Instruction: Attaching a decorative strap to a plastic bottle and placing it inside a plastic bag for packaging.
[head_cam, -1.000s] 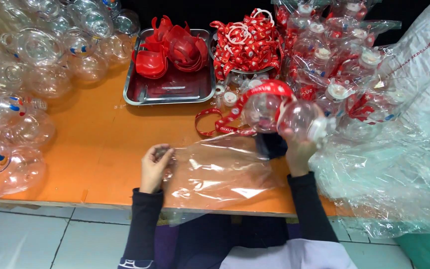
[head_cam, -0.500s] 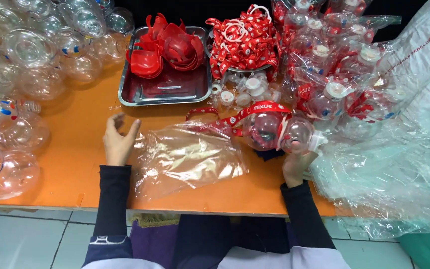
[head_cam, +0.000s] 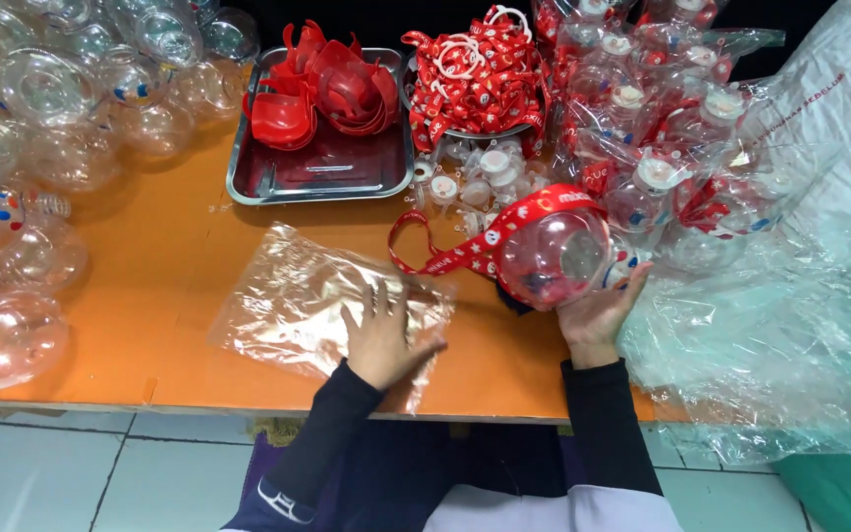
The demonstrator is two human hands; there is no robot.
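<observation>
left hand (head_cam: 383, 335) flat, fingers spread, pressing clear plastic bag (head_cam: 327, 305) on orange desk (head_cam: 150, 266). right hand (head_cam: 598, 310) cupped under round clear bottle (head_cam: 556, 258) with red strap (head_cam: 445, 258). risk: bottle could roll off palm, loose grip.

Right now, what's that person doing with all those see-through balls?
A person sits at an orange table. Their left hand lies flat on a clear plastic bag. Their right hand cradles a round clear bottle with a red strap on it. Empty clear bottles crowd the left side, bagged ones the right.
</observation>
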